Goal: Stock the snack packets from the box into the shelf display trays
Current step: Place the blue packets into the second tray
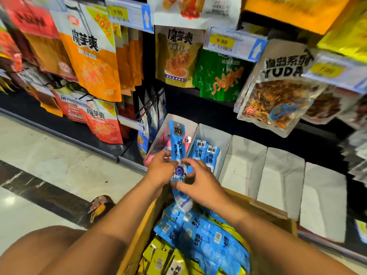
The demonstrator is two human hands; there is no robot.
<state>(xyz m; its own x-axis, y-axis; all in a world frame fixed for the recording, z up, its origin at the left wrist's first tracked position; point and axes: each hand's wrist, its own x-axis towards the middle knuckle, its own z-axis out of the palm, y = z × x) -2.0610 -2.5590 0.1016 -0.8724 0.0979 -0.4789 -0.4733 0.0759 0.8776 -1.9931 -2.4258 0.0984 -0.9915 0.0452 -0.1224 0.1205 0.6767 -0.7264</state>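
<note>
hold: left hand point(161, 169) and right hand point(198, 181), grip curled, pinching the lower half of one long blue packet point(177, 139) | axis: upright, above box point(139, 231) | target (judged): white tray point(213, 133) of matching packets, just ahead-right; right hand nearer

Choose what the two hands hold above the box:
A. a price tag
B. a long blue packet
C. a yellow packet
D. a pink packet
B: the left hand and the right hand both pinch the lower part of a long blue packet, which stands upright above the box.
</note>
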